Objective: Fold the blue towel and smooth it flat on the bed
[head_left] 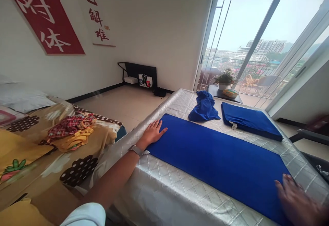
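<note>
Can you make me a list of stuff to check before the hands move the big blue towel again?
1. Big towel lying flat on the table: ok.
2. Left hand flat on the towel's far end: ok.
3. Right hand on the near end: ok, though blurred.
4. Towel edges straight, no wrinkles: ok as far as visible.
5. Folded towel and crumpled towel apart from the big one: ok.
6. Near corner under the right hand flat: cannot tell.
</note>
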Demonstrator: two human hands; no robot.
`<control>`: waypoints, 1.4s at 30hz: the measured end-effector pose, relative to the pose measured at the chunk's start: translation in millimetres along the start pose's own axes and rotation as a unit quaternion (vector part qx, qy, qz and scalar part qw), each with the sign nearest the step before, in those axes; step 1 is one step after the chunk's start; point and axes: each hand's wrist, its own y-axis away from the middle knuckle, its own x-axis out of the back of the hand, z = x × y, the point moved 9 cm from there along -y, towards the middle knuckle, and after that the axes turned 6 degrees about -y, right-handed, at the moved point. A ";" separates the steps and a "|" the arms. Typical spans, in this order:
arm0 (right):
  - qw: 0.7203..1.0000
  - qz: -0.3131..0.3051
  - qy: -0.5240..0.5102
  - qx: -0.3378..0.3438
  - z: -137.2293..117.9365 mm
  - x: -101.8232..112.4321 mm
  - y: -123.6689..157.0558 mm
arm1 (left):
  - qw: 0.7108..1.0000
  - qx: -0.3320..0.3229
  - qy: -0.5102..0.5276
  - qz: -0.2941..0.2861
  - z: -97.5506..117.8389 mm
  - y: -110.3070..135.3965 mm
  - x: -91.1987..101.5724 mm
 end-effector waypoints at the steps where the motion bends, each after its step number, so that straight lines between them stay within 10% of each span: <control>1: 1.000 -0.016 -0.006 0.021 -23.0 0.2 -1.8 | 1.000 0.000 0.001 -0.001 -0.6 -0.3 -0.7; 9: 0.984 -0.092 -0.082 0.127 -244.5 8.7 -47.7 | 1.000 -0.006 -0.015 0.004 1.7 1.6 2.9; 14: 0.981 -0.133 -0.076 0.121 -292.0 -9.0 -82.5 | 1.000 -0.004 -0.018 0.003 2.5 2.8 4.0; 19: 0.985 -0.128 -0.049 0.102 -258.0 -26.3 -101.0 | 1.000 -0.001 -0.014 0.006 0.8 1.8 1.9; 30: 0.996 -0.061 -0.061 -0.036 -35.5 -13.1 -118.8 | 0.999 0.006 -0.034 -0.002 -0.8 1.4 -3.0; 38: 0.994 -0.048 -0.081 -0.048 -28.0 -10.5 -116.1 | 0.994 0.020 -0.092 -0.062 3.1 -3.1 5.7; 42: 0.995 -0.041 -0.072 -0.058 -24.4 -16.5 -118.4 | 0.993 0.018 -0.106 -0.039 54.8 -13.9 23.2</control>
